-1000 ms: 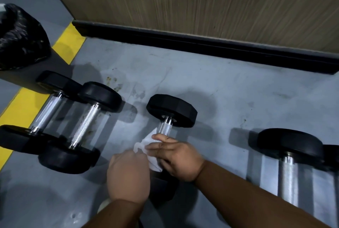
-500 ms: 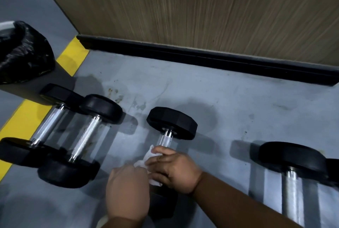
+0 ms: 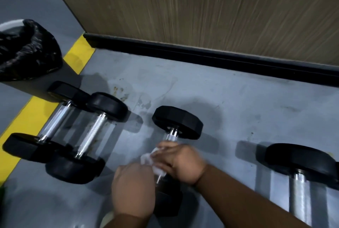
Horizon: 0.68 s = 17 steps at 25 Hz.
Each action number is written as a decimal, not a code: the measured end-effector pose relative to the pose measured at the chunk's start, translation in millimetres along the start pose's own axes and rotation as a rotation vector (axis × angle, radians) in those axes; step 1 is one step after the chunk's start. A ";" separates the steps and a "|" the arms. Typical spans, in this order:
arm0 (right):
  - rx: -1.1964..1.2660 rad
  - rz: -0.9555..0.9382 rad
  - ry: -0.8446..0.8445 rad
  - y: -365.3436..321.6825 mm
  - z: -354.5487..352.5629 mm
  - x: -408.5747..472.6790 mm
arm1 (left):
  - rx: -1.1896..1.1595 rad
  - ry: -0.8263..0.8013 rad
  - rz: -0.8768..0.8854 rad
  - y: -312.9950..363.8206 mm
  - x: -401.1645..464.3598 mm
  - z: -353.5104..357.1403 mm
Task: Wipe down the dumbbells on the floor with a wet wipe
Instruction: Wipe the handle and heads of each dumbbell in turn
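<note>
Grey floor [image 3: 238, 103]: right hand [image 3: 180, 161] grips wet wipe [image 3: 148, 160] around dumbbell [image 3: 176, 128]; left hand [image 3: 134, 187] grip unclear.

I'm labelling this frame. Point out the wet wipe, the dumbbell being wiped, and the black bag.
wet wipe [image 3: 146, 158], head view, crumpled white edge
dumbbell [image 3: 177, 122], head view, far black head
black bag [image 3: 27, 50], head view, wrinkled side

You have black-headed dumbbells [image 3: 177, 120] with shiny silver handles lying on a grey floor [image 3: 229, 103] that is blotched with darker stains and crossed by a yellow stripe [image 3: 27, 116]. The wet wipe [image 3: 149, 160] is white. The wall panel [image 3: 201, 8] is tan with fine vertical wood grain above a black skirting [image 3: 201, 57], and the bin bag [image 3: 27, 50] is glossy black.
</note>
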State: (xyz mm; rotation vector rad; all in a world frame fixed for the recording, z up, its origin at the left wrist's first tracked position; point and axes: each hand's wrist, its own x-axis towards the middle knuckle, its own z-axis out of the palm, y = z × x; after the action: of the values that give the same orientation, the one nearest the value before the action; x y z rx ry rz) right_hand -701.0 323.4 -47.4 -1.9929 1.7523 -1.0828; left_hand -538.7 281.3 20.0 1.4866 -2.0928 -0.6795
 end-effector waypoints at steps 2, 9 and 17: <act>-0.007 0.089 0.149 9.0 -1.3 9.9 | 0.012 0.014 0.004 -0.2 0.4 -3.9; 0.042 -0.069 -0.033 -13.4 12.5 -21.4 | 0.033 -0.011 0.025 -7.4 -0.1 -4.1; 0.027 0.098 0.122 2.1 8.9 -14.2 | 0.033 -0.002 0.010 -3.1 -0.8 -3.1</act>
State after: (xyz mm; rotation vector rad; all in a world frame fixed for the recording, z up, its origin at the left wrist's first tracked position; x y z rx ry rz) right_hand -696.3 333.9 -59.8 -1.8394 1.8647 -1.2116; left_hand -534.3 280.8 20.3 1.4925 -2.1210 -0.6454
